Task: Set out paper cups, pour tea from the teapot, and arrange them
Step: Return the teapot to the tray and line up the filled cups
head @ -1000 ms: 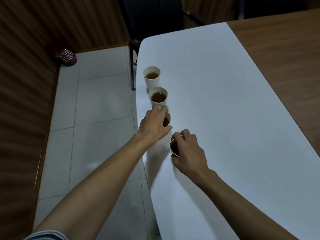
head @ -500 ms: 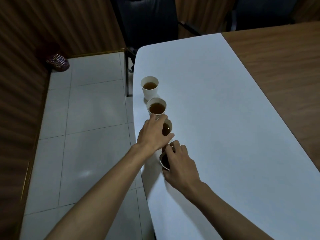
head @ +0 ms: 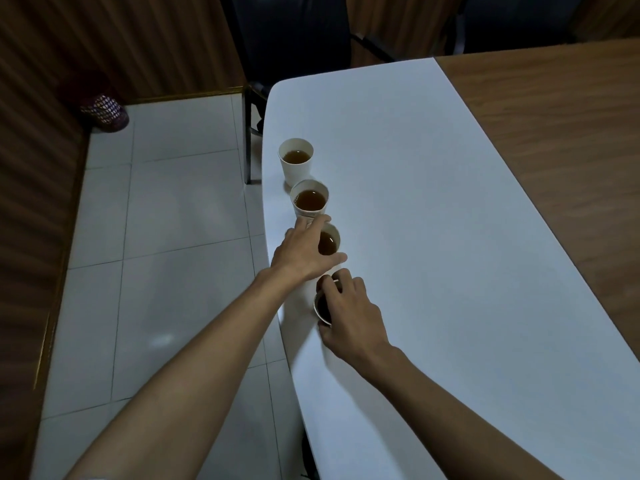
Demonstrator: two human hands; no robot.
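Four paper cups of tea stand in one row along the left edge of the bench (head: 433, 237), and the second cup (head: 309, 199) from the far end serves here as the landmark. Beyond it stands the far cup (head: 296, 160), just apart from it. On the near side of it is the third cup (head: 329, 242), and nearer again the nearest cup (head: 322, 306).

The left hand (head: 303, 254) grasps the third cup, with its fingers curled round the left wall and the thumb stretched along the near side. The right hand (head: 349, 311) grasps the nearest cup from above, the fingertips curled over the rim.

Compared with one second ago, the nearest cup has moved: then it stood to the right of the line and with a clear gap from the third cup, and now it sits in line with the landmark and close behind the third cup. The left hand has stayed on the third cup the whole time.

I judge that pouring is finished, since all four cups hold tea, and that the arranging is almost done. The teapot is not in view. The cups stand near the bench edge, so a careless push could tip one onto the tiled floor (head: 166, 237).
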